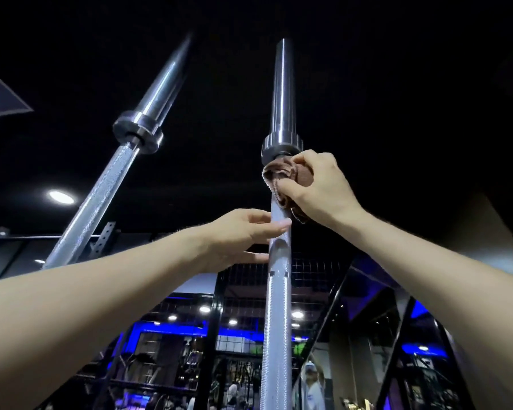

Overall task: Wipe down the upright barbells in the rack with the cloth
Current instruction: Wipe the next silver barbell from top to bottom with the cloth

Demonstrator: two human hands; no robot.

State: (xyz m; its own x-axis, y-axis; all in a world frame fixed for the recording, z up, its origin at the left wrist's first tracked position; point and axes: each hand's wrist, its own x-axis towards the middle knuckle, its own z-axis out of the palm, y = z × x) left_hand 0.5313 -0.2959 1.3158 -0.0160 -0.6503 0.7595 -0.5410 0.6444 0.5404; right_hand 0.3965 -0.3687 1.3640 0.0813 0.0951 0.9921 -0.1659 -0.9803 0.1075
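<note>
Bar: the near bar (277, 306) stands upright at the frame's centre and runs from 6 o'clock up to 12 o'clock; its foot and the rack are out of view.
Risk, tipping: the bar is likely free-standing in its rack, so a hard sideways rub near the top could rock it. The light left-hand contact may not stop that.
Risk, cloth: the cloth (289, 180) is bunched, not spread. A loose fold could snag under the collar (282, 146) or slip from the hand on a fast stroke.
Risk, coverage: wiping one side only would leave the far side of the knurl untouched.
Look of bar: silver steel; knurled shaft, with a smooth band near the left hand; polished sleeve above the collar, with a bright streak of glare.
Cloth: brown, crumpled, wrapped on the shaft just under the collar, at 12 o'clock from the left hand.
Right grip: the right hand (317, 187) is curled round the cloth and presses it to the shaft.
Left grip: the left hand (243, 235) has relaxed, fairly straight fingers; the thumb tip and a fingertip touch the shaft, not clasped round it.
Second bar: another bar (107, 184) leans at 10 o'clock, well apart, with no hand on it.
Setting: dark ceiling, round lamps, wire mesh and blue lights at 6 o'clock.
</note>
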